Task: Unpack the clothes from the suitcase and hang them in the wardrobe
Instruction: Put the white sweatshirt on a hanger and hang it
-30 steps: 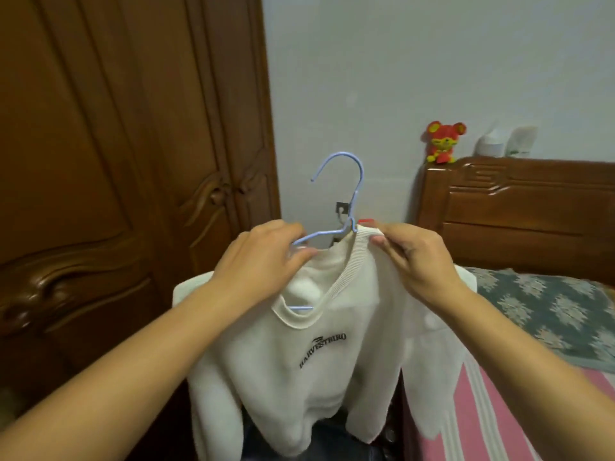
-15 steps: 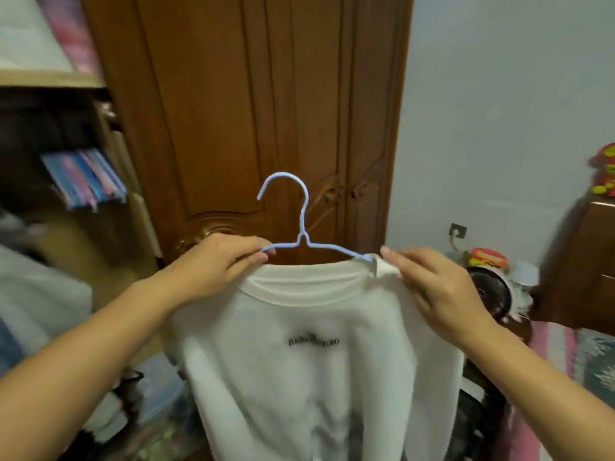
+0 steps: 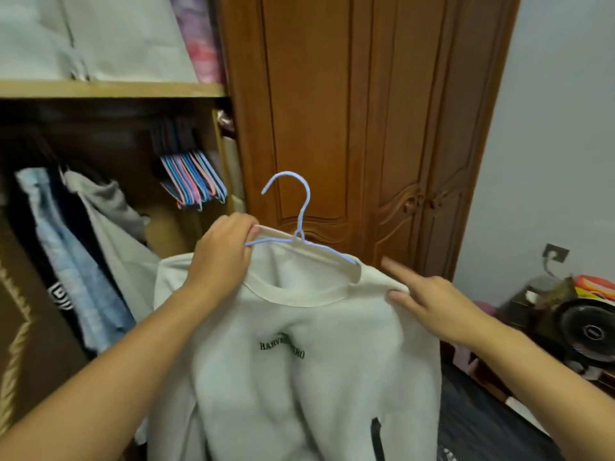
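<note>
Before the open wardrobe (image 3: 109, 91), held up at chest height: white sweater (image 3: 299, 377) on a blue wire hanger (image 3: 301, 224), hook free in the air, touching no rail. Left hand (image 3: 221, 257) clenched around the hanger's left arm and the collar edge, fingertips hidden behind the knit. Right hand (image 3: 432, 304) released, fingers straight, resting on the sweater's right shoulder. Hanger's right end buried under the cloth. Chest lettering blurred, unreadable. Lower hem cut off below. Inside, hanging clothes (image 3: 76, 261) smeared by motion; spare hangers (image 3: 193, 181) bunched in shadow. No suitcase visible.
</note>
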`<state>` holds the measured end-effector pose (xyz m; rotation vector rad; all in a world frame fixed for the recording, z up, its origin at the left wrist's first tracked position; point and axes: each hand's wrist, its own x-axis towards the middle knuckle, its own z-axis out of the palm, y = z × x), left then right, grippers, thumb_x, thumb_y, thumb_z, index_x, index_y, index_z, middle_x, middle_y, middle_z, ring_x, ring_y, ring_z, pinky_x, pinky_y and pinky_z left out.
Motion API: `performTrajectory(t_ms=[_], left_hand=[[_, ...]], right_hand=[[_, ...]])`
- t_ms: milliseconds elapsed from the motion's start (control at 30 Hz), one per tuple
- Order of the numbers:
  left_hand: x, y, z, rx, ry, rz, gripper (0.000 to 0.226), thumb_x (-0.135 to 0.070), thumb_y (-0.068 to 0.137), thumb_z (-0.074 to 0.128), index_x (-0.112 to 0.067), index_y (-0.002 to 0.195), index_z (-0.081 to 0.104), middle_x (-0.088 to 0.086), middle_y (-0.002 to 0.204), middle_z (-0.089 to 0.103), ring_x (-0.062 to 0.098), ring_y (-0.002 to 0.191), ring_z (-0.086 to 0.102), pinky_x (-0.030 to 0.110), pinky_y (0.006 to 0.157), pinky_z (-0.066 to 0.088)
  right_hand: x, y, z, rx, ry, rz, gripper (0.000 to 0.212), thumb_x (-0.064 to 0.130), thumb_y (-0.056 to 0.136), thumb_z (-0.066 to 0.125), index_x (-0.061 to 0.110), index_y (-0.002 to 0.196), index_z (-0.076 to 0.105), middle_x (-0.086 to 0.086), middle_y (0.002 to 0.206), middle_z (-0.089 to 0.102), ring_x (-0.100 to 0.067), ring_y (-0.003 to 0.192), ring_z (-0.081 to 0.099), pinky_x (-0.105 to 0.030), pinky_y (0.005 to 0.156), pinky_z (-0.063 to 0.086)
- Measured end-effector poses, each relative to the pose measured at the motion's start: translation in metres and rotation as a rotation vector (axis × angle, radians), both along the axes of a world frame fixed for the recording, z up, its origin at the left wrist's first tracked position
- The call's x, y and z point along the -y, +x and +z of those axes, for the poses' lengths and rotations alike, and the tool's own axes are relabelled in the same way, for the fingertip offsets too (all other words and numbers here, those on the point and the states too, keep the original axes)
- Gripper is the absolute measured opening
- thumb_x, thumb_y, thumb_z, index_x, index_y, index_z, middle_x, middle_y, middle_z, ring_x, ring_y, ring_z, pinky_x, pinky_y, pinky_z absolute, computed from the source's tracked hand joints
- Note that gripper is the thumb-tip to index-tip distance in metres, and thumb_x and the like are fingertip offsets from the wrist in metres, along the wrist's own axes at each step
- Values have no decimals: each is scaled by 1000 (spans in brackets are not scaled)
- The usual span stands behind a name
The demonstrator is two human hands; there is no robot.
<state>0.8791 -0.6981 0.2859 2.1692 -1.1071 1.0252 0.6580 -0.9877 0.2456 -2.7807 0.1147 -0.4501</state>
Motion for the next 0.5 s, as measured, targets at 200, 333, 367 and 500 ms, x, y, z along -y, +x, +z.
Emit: performTrajectory(t_ms=[200,333,367,500], left_hand=[[-34,42,-7,-250,178,360,22,-36,108,33,-18,98,41,16,104,63,47,89,60,43,66,36],[-57,80,-18,-421,148,417,15,-27,108,37,-17,97,35,27,105,65,48,93,60,43,69,38],[-59,89,-19,-450,102,437,14,-24,108,38,-15,97,37,28,105,64,48,94,59,43,70,37],[-64,116,-17,-475,28,493,17,-25,108,38,-12,99,43,26,103,62,48,96,57,41,71,35]], right_hand=[[-54,49,0,100,-4,282,30,53,103,35,38,102,61,16,84,66,-5,77,63,-38,69,52],[-86,83,0,-49,202,433,63,29,104,50,53,153,18,19,141,56,-1,129,53,-23,108,43],[-91,91,-3,-70,199,471,69,24,104,51,53,154,14,26,152,41,3,140,38,-19,116,32],[-93,127,-7,-170,142,588,65,23,102,55,53,152,25,34,156,24,10,144,22,-23,121,23]])
